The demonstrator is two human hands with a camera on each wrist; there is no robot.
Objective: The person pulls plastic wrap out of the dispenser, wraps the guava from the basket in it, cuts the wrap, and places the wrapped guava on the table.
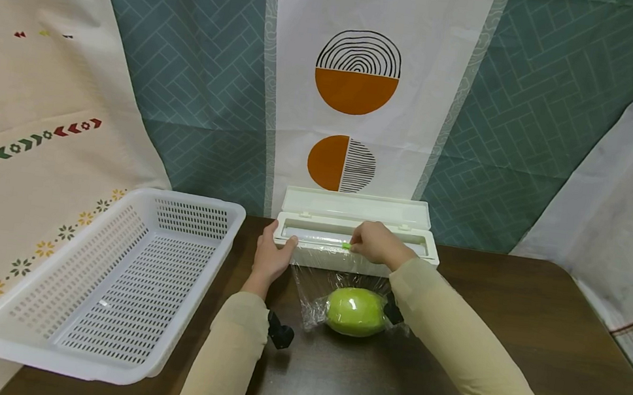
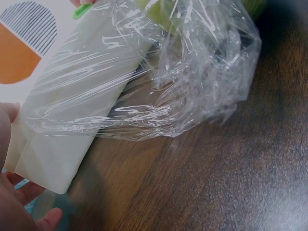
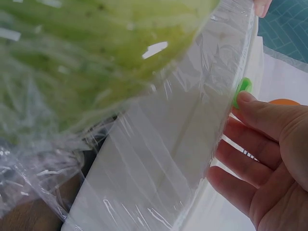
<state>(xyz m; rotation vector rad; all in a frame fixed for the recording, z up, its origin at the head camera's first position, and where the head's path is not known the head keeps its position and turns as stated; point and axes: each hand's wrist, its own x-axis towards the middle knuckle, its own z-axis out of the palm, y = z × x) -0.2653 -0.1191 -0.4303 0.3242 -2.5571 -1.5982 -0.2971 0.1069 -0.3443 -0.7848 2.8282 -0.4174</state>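
A white plastic wrap dispenser (image 1: pixel 309 257) stands against the back cloth, its lid (image 1: pixel 357 208) raised and a roll (image 1: pixel 318 236) of film inside. My left hand (image 1: pixel 272 259) grips its left end, thumb on the top edge. With thumb and fingertips my right hand (image 1: pixel 377 242) pinches the small green slide cutter (image 3: pixel 244 89) on the front edge, near mid-length. Clear film (image 2: pixel 120 96) runs from that edge down to a large rounded yellow-green fruit (image 1: pixel 356 312) on the table, covering it and bunching up at its sides.
A white slotted plastic basket (image 1: pixel 192 314) stands at the left of the dark wooden table (image 1: pixel 322 389). Patterned cloths (image 1: pixel 208 65) hang behind and along both sides. Black wrist cameras (image 1: pixel 279 333) sit on both sleeves, the right one close beside the fruit.
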